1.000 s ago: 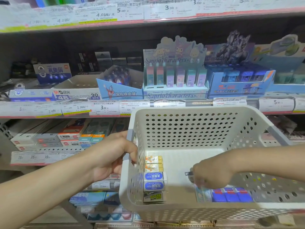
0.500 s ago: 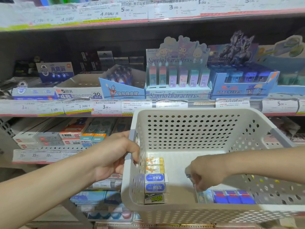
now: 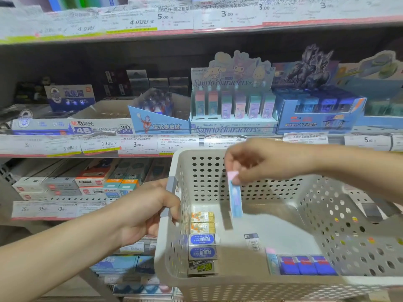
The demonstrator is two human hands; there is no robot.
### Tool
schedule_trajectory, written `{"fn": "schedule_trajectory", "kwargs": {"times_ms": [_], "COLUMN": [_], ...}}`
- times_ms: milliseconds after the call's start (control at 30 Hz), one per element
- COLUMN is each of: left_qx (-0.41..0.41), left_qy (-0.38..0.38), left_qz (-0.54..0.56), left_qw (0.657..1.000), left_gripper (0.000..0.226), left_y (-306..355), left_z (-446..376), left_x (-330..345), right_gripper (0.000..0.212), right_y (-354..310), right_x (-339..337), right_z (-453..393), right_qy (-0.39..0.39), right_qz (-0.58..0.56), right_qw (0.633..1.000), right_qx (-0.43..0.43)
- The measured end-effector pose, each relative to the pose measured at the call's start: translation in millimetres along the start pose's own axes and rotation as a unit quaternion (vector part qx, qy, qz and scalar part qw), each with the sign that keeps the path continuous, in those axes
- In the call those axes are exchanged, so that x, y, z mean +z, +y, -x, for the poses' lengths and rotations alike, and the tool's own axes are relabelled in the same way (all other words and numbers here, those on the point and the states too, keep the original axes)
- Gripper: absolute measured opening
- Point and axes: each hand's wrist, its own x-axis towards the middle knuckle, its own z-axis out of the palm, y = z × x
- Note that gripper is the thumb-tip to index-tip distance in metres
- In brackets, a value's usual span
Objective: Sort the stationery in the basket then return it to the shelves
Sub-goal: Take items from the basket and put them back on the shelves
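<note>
a person's right hand pinches the pink top of a slim blue eraser pack, which hangs upright above the floor of a white perforated basket in front of stationery shelves. the left hand curls around the basket's left rim, beside a row of boxed erasers lying along the inside wall.

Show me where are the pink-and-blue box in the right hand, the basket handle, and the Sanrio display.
pink-and-blue box (image 3: 236, 199): head view, middle of its blue face.
basket handle (image 3: 170, 192): head view, grey bar above the left hand.
Sanrio display (image 3: 233, 129): head view, front lettering strip.
</note>
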Motion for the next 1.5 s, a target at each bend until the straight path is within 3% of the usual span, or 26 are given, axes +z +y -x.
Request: {"fn": "schedule_trajectory", "kwargs": {"times_ms": [100,233,367,500,967,1133,1500], "left_qx": [0.003,0.005,0.007,0.007,-0.005,0.002,-0.01], "left_qy": [-0.005,0.0,0.0,-0.001,0.003,0.001,0.019], "left_qz": [-0.007,-0.011,-0.017,-0.023,-0.018,-0.016,-0.011], "left_qw": [1.0,1.0,1.0,1.0,1.0,1.0,1.0], "left_gripper": [0.048,0.042,0.04,0.038,0.045,0.036,0.046], "left_y": [-0.9,0.4,1.2,1.5,-2.3,-2.0,-2.4], "left_z": [-0.3,0.8,2.0,5.4,2.6,2.6,-0.5], "left_x": [-1.0,-0.2,-0.4,0.2,-4.1,-3.7,-4.6], "right_gripper": [0.009,0.01,0.014,0.01,0.005,0.01,0.008], "right_y": [-10.6,-15.1,-14.8,-13.1,-16.4,-13.1,-10.9], "right_x": [-26.9,-50.4,-68.2,-74.3,-84.3,-81.6,-86.2], "right_z": [-4.4,-19.3,-39.8,-56.9,-57.1,-57.8,-71.2], "right_qy": [0.129,0.304,0.385,0.364,0.323,0.341,0.353], "right_qz": [0.011,0.05,0.127,0.173,0.145,0.142,0.157], "right_qw": [0.989,0.941,0.903,0.908,0.93,0.924,0.919], "right_qx": [-0.074,-0.138,-0.14,-0.115,-0.1,-0.1,-0.078]}}
